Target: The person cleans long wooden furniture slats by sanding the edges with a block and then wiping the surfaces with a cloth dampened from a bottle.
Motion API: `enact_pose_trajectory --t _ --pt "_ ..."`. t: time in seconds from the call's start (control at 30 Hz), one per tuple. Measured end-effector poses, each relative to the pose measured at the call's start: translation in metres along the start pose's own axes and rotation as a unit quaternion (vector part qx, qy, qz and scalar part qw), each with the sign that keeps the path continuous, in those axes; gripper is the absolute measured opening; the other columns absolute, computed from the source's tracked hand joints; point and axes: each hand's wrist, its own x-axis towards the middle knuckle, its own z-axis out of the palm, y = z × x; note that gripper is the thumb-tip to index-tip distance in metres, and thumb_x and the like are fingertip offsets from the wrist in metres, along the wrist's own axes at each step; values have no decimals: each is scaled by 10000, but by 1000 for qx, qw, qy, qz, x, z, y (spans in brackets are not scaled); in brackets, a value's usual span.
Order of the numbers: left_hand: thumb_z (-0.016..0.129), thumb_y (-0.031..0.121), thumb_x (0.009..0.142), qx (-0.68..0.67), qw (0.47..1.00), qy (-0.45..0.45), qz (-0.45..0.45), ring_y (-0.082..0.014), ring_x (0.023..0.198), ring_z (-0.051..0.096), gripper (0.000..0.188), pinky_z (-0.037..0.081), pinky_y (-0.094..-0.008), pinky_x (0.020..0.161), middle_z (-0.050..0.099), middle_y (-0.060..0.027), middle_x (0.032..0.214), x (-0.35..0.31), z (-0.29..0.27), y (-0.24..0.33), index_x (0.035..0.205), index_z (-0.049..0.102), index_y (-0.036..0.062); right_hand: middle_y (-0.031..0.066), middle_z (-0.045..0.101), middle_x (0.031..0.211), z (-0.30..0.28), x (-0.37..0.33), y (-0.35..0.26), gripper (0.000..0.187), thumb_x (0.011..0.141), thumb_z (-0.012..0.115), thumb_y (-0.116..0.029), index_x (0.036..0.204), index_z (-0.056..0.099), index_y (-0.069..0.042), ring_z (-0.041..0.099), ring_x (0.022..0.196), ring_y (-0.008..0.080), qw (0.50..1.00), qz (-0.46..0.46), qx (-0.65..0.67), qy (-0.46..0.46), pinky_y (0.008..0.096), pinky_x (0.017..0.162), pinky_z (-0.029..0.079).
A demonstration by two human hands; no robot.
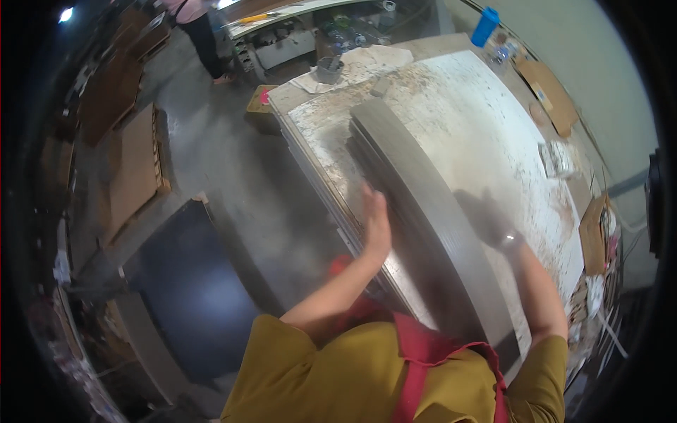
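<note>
A stack of long grey boards point(423, 190), with a faint wood grain on top, runs from my body toward the far end of a white worktable point(451, 92). At its left side my left hand point(377, 222) is held flat, fingers stretched upward and nothing in it. Whether the palm touches the board edges I cannot tell. My right hand point(486, 218) is on the stack's other side, dark and blurred, its fingers seemingly spread and holding nothing visible. Something shiny sits at the right wrist. A small grey block point(380, 87) lies beyond the stack's far end.
A dark cup point(329, 70) stands on a stained cloth at the far edge. Along the right are a blue bottle point(485, 27), cardboard point(546, 95) and an open carton point(594, 233). A dark panel point(190, 282) is at left; another person point(197, 35) stands far off.
</note>
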Motion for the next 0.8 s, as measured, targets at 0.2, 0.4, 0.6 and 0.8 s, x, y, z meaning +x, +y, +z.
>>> enact_pose_trajectory --t 0.2,0.4,0.6,0.8 --pt "318 318 1037 26 989 134 64 -301 1461 88 616 85 -383 1192 78 -193 1574 0 55 3 1496 85 -20 141 391 1467 47 65 27 786 951 369 -616 1449 326 -9 396 1327 218 986 143 60 -59 324 1094 326" --pt "316 424 1022 10 996 79 37 -292 1463 77 680 67 -372 1191 77 -181 1578 4 43 11 1497 101 -12 118 426 1445 52 38 -1 732 961 374 -593 1437 366 -37 420 1304 204 992 97 -53 -63 320 1078 345" --pt "277 637 956 -77 997 -17 -17 -244 1450 172 793 139 -420 1157 239 -100 1561 133 -73 54 1500 226 62 87 457 1433 -23 -123 -42 608 969 392 -512 1404 443 -91 455 1285 254 987 -26 -137 82 420 1091 332" --pt "296 498 1002 -55 930 -276 -237 -272 1294 420 576 270 -512 1085 486 -95 1394 225 -65 84 1379 435 85 98 454 1441 -105 -486 91 759 923 397 -624 1430 404 -59 445 1286 241 871 -79 -16 484 398 1063 323"
